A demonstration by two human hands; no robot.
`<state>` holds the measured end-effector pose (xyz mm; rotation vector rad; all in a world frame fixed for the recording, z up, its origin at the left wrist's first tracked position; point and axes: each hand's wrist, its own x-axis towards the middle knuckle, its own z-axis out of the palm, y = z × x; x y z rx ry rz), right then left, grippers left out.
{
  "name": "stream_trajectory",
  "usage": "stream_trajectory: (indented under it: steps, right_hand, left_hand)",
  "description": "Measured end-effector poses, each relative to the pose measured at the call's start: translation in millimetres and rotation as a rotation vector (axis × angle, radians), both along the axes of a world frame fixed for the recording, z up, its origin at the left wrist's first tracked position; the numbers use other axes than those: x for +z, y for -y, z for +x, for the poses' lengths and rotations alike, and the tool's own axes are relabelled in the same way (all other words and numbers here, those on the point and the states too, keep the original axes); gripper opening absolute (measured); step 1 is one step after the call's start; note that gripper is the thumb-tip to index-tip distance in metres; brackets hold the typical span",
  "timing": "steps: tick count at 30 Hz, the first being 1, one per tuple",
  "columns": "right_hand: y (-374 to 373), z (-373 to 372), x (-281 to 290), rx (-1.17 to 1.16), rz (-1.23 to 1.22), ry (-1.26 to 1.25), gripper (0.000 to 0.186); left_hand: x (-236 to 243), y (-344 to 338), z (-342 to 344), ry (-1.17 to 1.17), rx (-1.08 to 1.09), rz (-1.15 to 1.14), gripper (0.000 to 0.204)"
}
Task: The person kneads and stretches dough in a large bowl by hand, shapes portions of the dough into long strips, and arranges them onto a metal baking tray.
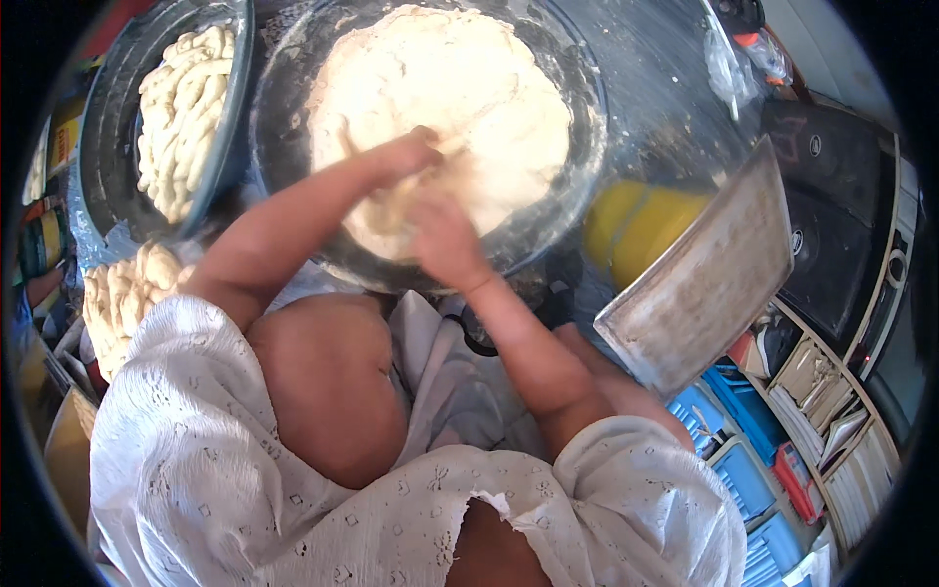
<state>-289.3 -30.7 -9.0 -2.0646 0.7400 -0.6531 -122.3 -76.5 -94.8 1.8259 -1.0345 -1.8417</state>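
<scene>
A wide dark basin [277,137] in front of me holds a broad, pale mass of flour or dough [460,78]. Over its near part is my left hand [416,152], fingers curled closed around what looks like a piece of dough. Just below it my right hand [442,233] is smeared by motion, so its finger position is unclear. Blurred tan dough [396,201] shows between and beside both hands; its exact shape cannot be made out. At the upper left, a second dark basin [108,161] contains a pile of twisted dough strands [186,112].
More twisted dough [125,298] lies by my left elbow. Right of the large basin are a yellow rounded container [636,230] and a tilted, flour-marked board [699,274]. Black boxes [831,235], blue bins [743,474] and a shelf of papers [822,421] line the right side.
</scene>
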Motion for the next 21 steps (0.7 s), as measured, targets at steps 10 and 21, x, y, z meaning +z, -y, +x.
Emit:
stream_trajectory:
  steps: [10,21]
  right_hand:
    - [45,63,-59,-0.432,0.005,-0.35,0.044]
    - [79,83,6,-0.342,0.082,0.181,0.043]
  left_hand:
    - [145,64,79,0.305,-0.672,-0.07,0.035]
    - [264,29,103,0.274,-0.364,-0.401,0.027]
